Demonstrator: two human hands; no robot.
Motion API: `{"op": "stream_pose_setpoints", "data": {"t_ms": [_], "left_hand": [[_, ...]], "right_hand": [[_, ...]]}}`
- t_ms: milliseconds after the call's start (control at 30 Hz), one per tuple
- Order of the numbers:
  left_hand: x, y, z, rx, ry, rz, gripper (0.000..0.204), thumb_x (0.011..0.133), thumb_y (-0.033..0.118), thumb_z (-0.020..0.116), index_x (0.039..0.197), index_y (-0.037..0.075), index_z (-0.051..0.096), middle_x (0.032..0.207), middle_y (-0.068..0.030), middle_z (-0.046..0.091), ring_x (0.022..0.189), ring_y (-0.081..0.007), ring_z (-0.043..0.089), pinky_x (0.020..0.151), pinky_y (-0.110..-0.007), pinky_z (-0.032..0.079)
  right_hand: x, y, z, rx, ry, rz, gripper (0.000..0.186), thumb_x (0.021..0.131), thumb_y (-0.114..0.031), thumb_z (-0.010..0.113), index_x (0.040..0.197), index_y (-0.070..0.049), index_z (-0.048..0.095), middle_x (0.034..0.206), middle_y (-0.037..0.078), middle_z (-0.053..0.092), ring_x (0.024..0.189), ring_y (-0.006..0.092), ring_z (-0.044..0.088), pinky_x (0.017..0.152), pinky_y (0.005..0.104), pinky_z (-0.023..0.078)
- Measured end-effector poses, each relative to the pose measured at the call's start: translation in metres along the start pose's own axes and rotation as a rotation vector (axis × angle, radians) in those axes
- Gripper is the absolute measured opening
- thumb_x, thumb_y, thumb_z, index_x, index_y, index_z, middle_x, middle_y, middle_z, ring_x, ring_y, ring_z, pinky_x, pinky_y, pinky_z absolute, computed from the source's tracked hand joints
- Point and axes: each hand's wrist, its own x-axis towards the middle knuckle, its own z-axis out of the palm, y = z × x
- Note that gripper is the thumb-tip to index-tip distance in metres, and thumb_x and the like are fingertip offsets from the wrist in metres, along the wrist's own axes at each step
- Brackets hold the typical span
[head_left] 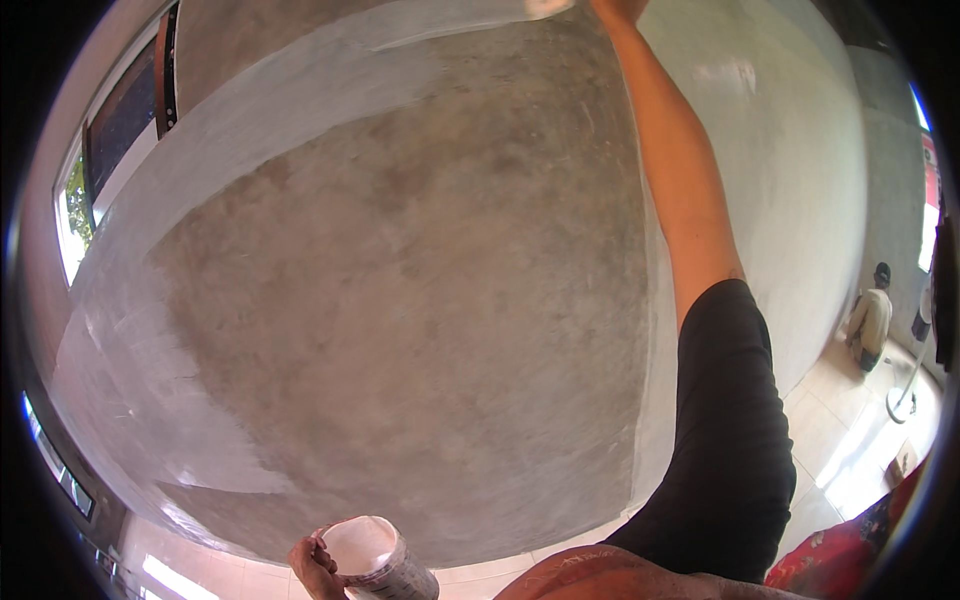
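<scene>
At the lower edge, my left hand (pixel 316 568) is closed on the rim of a white bucket (pixel 400 575), its outside smeared. The bucket is tilted toward me, and its inside looks pale. My right arm, in a short black sleeve, stretches up along the wall to the top edge. Only part of my right hand (pixel 620 8) shows there, and its fingers are cut off by the frame. Just left of it is a blurred pale thing, too little seen to name. In front of me, the wall (pixel 420 290) has a brownish-grey middle patch with paler, smoother grey bands around it.
A window (pixel 125 120) with a dark pane is at the far left. On the right, beyond a pale wall section (pixel 790 180), a person (pixel 872 318) in a dark cap crouches on the tiled floor (pixel 815 425). Red patterned cloth (pixel 840 550) shows at lower right.
</scene>
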Motion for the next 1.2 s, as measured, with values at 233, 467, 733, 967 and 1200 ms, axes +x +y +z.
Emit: {"op": "stream_pose_setpoints", "data": {"t_ms": [233, 467, 733, 967, 1200], "left_hand": [[0.0, -0.019, 0.009, -0.013, -0.103, -0.028, 0.023, 0.082, 0.026, 0.054, 0.065, 0.011, 0.049, 0.048, 0.0081, 0.031, 0.037, -0.0036, 0.023, 0.035, -0.024, 0.014], [0.002, -0.022, 0.041, -0.003, -0.145, -0.022, 0.025, 0.085, 0.024, 0.053, 0.065, 0.01, 0.048, 0.048, 0.0084, 0.031, 0.037, -0.0033, 0.023, 0.035, -0.024, 0.014], [-0.011, -0.009, 0.024, 0.015, -0.05, -0.027, 0.025, 0.085, 0.025, 0.053, 0.064, 0.012, 0.048, 0.047, 0.0084, 0.03, 0.037, -0.0034, 0.022, 0.035, -0.024, 0.013], [0.006, -0.011, 0.03, 0.022, -0.107, -0.014, 0.027, 0.084, 0.027, 0.055, 0.063, 0.011, 0.048, 0.046, 0.0079, 0.03, 0.036, -0.0042, 0.022, 0.035, -0.024, 0.014], [0.006, -0.019, 0.022, -0.049, -0.114, -0.075, 0.026, 0.083, 0.026, 0.056, 0.063, 0.011, 0.048, 0.048, 0.0079, 0.032, 0.037, -0.0043, 0.023, 0.035, -0.024, 0.014]], "right_hand": [[0.034, 0.027, -0.033, -0.26, 0.04, -0.117, 0.027, 0.081, -0.023, 0.063, 0.095, -0.001, 0.065, 0.086, 0.021, 0.068, 0.085, 0.0409, 0.063, 0.078, 0.051, 0.048], [-0.01, -0.012, 0.027, -0.356, -0.171, -0.283, 0.033, 0.089, -0.021, 0.052, 0.114, -0.001, 0.062, 0.101, 0.023, 0.068, 0.1, 0.0389, 0.063, 0.089, 0.0514, 0.047], [-0.057, -0.159, 0.009, 0.044, -0.174, -0.265, 0.024, 0.089, -0.023, 0.055, 0.092, -0.001, 0.064, 0.076, 0.023, 0.068, 0.074, 0.0412, 0.067, 0.069, 0.0527, 0.053], [0.005, -0.079, -0.032, -0.189, -0.022, -0.261, 0.022, 0.087, -0.023, 0.057, 0.09, -0.002, 0.065, 0.074, 0.022, 0.067, 0.071, 0.0404, 0.067, 0.068, 0.0523, 0.052], [-0.013, -0.038, 0.019, -0.324, -0.17, -0.276, 0.022, 0.091, -0.02, 0.052, 0.096, -0.003, 0.065, 0.078, 0.019, 0.069, 0.073, 0.0385, 0.068, 0.067, 0.05, 0.054]]}}
